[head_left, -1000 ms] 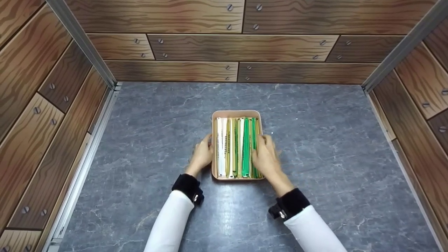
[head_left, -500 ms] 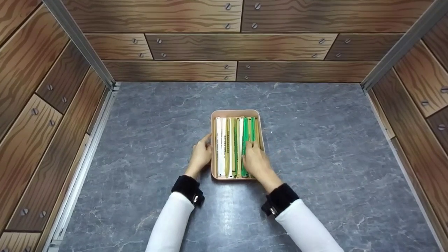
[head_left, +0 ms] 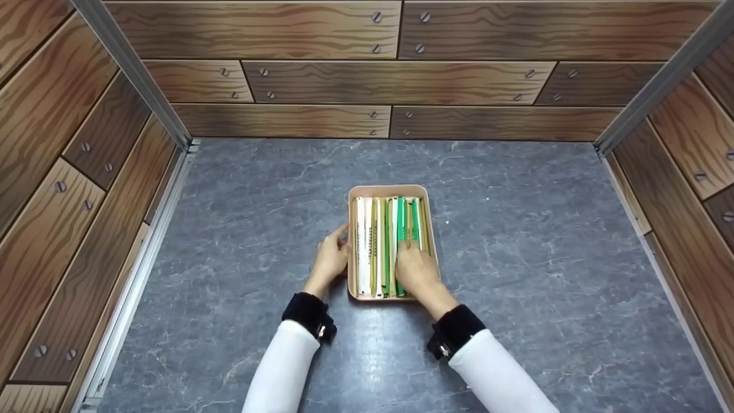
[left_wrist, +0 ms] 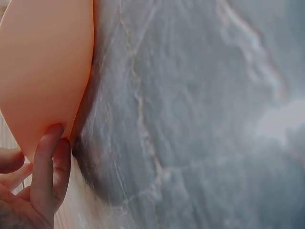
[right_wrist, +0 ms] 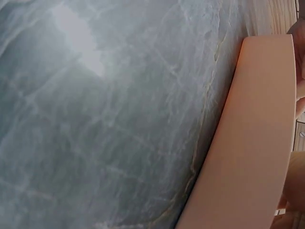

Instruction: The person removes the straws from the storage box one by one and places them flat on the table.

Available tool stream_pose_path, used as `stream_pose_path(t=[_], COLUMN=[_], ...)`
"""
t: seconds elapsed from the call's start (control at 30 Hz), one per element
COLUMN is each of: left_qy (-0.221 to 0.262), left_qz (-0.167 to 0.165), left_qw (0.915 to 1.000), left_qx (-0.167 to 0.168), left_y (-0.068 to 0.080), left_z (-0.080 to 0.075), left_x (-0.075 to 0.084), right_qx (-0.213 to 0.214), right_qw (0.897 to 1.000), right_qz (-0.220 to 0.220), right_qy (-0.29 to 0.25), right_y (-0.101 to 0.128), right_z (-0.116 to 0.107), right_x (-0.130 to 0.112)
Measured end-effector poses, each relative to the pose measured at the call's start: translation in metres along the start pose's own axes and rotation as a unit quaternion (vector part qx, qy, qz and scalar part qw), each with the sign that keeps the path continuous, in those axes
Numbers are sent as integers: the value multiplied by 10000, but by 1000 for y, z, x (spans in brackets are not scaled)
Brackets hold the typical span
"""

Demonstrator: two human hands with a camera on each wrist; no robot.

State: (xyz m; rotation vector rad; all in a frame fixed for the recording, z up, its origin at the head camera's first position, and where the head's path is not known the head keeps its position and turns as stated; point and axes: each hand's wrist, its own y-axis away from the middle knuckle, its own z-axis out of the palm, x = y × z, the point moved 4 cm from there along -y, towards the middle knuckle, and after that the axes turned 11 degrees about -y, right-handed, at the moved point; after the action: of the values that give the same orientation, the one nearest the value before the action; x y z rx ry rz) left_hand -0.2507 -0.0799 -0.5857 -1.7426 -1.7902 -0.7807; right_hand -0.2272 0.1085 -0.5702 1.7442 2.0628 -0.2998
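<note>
A peach tray (head_left: pixel 390 189) sits mid-table, filled with long packets laid side by side: white ones (head_left: pixel 361 246) on the left, tan in the middle, green ones (head_left: pixel 401 221) on the right. My left hand (head_left: pixel 331 259) rests against the tray's left outer wall. In the left wrist view its fingers (left_wrist: pixel 47 167) press on the peach wall (left_wrist: pixel 43 71). My right hand (head_left: pixel 416 269) lies over the near right part of the tray, fingers on the green packets and hiding their near ends. The right wrist view shows the tray's outer wall (right_wrist: pixel 252 143).
The tray stands on a grey marble-patterned tabletop (head_left: pixel 516 258). Wood-plank panels (head_left: pixel 395 80) close it in at the back and on both sides. A metal rail (head_left: pixel 143 246) runs along the left edge.
My right hand has slid left from the tray's right edge onto the green packets and drawn a little nearer. The left hand and the tray have stayed put.
</note>
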Motion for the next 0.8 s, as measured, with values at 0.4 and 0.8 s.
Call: stream_pose_path(t=[0.4,0.8], left_qy=[132,149], left_qz=[-110,-214], left_qw=[9998,9997], left_qx=[55,-22], left_y=[1,1], left_z=[0,2], left_x=[-2,-2], right_qx=[146,518], right_qw=[9986,9840], right_qz=[211,279], right_qy=[-470,-1684], right_y=[1,5], right_z=[-1,-2], right_x=[3,13])
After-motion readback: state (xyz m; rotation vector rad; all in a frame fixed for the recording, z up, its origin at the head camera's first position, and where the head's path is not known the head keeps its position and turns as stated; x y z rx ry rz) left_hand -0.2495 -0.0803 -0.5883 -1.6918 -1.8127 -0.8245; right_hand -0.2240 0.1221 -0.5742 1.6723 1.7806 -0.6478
